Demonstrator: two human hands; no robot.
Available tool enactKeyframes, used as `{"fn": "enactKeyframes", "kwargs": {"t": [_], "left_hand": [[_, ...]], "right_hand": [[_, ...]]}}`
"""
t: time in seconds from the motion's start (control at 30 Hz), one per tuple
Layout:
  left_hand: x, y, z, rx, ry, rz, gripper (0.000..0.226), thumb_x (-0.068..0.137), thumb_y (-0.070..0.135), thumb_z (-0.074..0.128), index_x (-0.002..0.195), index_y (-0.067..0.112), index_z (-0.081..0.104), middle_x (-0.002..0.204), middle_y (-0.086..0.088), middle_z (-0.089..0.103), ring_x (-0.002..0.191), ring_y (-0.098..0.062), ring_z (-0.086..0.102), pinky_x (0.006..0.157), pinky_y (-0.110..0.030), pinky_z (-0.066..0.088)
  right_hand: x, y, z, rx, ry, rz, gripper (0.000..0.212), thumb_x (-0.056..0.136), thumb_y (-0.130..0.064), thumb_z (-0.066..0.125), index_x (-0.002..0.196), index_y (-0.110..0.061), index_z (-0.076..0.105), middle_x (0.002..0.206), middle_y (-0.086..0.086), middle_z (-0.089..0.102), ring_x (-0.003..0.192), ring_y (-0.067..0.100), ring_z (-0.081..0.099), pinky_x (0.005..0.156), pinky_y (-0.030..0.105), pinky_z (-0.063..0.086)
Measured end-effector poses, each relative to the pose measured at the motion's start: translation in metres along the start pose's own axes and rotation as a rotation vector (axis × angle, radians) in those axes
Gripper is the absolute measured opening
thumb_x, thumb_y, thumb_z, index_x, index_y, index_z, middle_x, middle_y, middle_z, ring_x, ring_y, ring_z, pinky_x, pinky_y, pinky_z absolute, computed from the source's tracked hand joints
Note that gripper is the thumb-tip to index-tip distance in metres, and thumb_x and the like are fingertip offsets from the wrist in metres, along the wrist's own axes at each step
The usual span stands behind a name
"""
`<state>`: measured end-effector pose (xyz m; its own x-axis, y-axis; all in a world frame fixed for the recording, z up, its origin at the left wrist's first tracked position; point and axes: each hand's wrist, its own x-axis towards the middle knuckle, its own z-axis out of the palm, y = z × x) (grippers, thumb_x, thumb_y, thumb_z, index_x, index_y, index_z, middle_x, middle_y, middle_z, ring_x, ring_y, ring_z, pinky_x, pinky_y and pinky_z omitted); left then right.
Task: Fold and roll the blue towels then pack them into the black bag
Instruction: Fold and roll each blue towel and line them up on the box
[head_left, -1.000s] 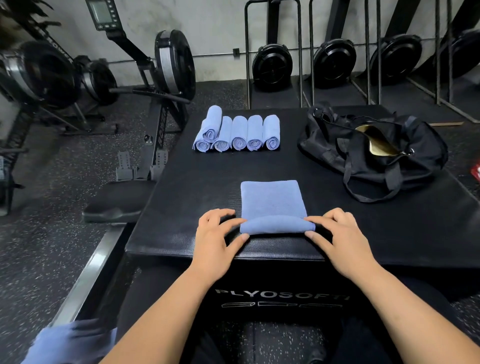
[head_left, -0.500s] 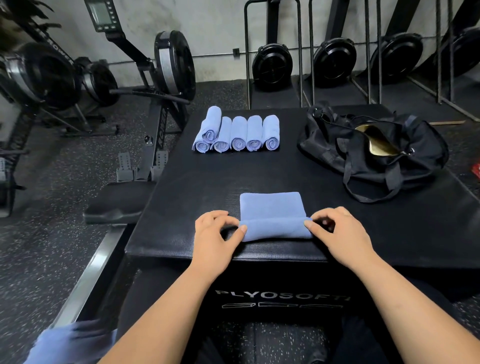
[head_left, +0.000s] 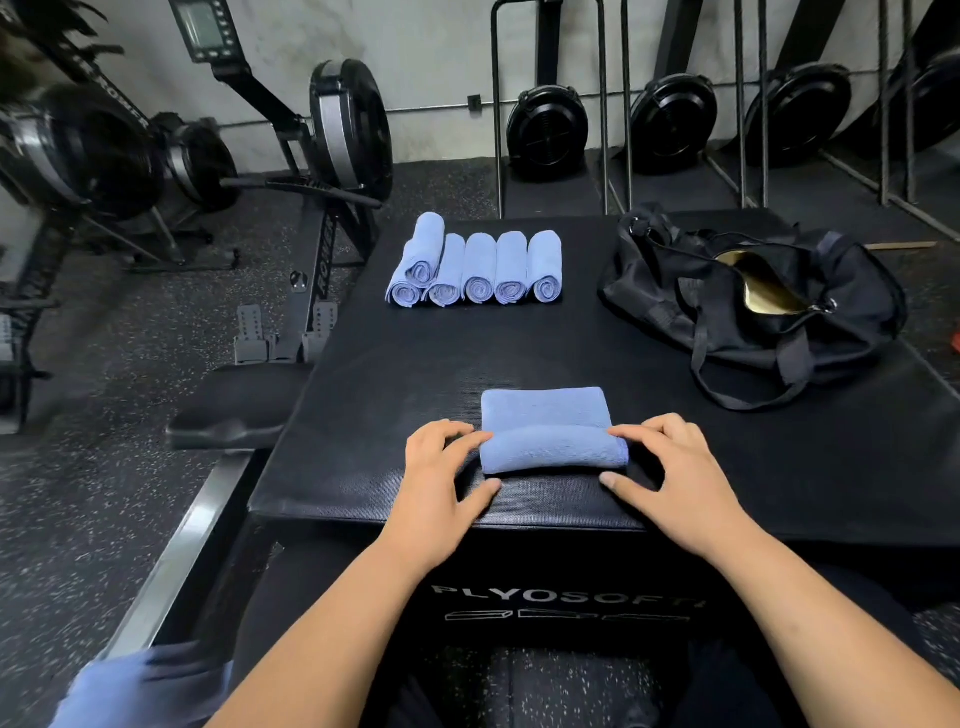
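A blue towel (head_left: 545, 415) lies near the front edge of the black plyo box (head_left: 571, 353), its near part rolled into a thick tube and a short flat part behind. My left hand (head_left: 441, 467) grips the roll's left end, fingers curled on top and thumb in front. At the right end, my right hand (head_left: 670, 467) holds it the same way. Several rolled blue towels (head_left: 478, 265) lie in a row at the back left, one stacked on top. The black bag (head_left: 753, 296) sits unzipped at the back right, showing a gold lining.
More blue cloth (head_left: 130, 686) shows at the lower left corner, below the box. A rowing machine (head_left: 322, 171) and its black seat pad (head_left: 234, 415) stand left of the box. Metal racks with black fan wheels (head_left: 675, 119) line the wall behind.
The roll has grown thicker and moved away from me, and the flat part of the towel has become shorter. Both hands moved forward with it.
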<state>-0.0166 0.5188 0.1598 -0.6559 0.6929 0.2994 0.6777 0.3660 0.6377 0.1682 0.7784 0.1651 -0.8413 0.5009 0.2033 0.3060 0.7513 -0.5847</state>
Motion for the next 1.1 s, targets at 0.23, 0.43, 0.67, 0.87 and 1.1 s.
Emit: {"fn": "enactKeyframes", "kwargs": {"t": [0.23, 0.43, 0.67, 0.87, 1.1], "left_hand": [[0.003, -0.002, 0.003, -0.084, 0.036, -0.083, 0.031, 0.101, 0.035, 0.069, 0.131, 0.027, 0.069, 0.139, 0.016, 0.049, 0.146, -0.008, 0.027, 0.12, -0.025, 0.024], [0.005, -0.002, -0.001, -0.142, 0.014, -0.177, 0.01, 0.101, 0.034, 0.069, 0.101, 0.026, 0.075, 0.142, 0.016, 0.05, 0.148, -0.002, 0.019, 0.113, -0.01, 0.014], [0.02, 0.014, 0.0, -0.141, 0.114, -0.348, 0.011, 0.096, 0.037, 0.072, 0.087, 0.03, 0.07, 0.125, 0.011, 0.057, 0.137, -0.011, 0.031, 0.107, -0.02, 0.025], [0.041, 0.017, 0.0, 0.038, 0.188, -0.063, 0.019, 0.095, 0.014, 0.069, 0.099, 0.032, 0.072, 0.127, 0.007, 0.05, 0.13, -0.019, 0.035, 0.108, -0.028, 0.033], [0.037, 0.009, 0.004, 0.18, 0.119, -0.046, 0.035, 0.098, 0.046, 0.049, 0.12, 0.034, 0.073, 0.128, 0.011, 0.052, 0.131, -0.019, 0.036, 0.111, -0.037, 0.037]], "right_hand": [[0.006, 0.002, -0.003, 0.062, -0.058, 0.07, 0.032, 0.096, -0.052, 0.065, 0.126, -0.042, 0.068, 0.11, -0.02, 0.052, 0.109, 0.012, 0.044, 0.095, 0.032, 0.04], [0.005, -0.002, -0.008, 0.144, -0.091, 0.099, 0.028, 0.088, -0.069, 0.056, 0.088, -0.045, 0.071, 0.105, -0.02, 0.059, 0.109, 0.002, 0.046, 0.089, 0.02, 0.035], [0.02, -0.019, -0.001, 0.089, 0.05, 0.268, 0.02, 0.088, -0.06, 0.07, 0.08, -0.042, 0.07, 0.097, -0.014, 0.059, 0.095, 0.009, 0.058, 0.079, 0.034, 0.047], [0.033, -0.029, -0.003, -0.006, 0.124, 0.006, 0.01, 0.093, -0.035, 0.074, 0.093, -0.043, 0.068, 0.101, -0.021, 0.061, 0.09, 0.006, 0.055, 0.078, 0.035, 0.051], [0.039, -0.028, -0.015, -0.125, -0.039, -0.071, 0.016, 0.104, -0.052, 0.049, 0.105, -0.045, 0.064, 0.11, -0.03, 0.062, 0.106, 0.003, 0.048, 0.085, 0.035, 0.048]]}}
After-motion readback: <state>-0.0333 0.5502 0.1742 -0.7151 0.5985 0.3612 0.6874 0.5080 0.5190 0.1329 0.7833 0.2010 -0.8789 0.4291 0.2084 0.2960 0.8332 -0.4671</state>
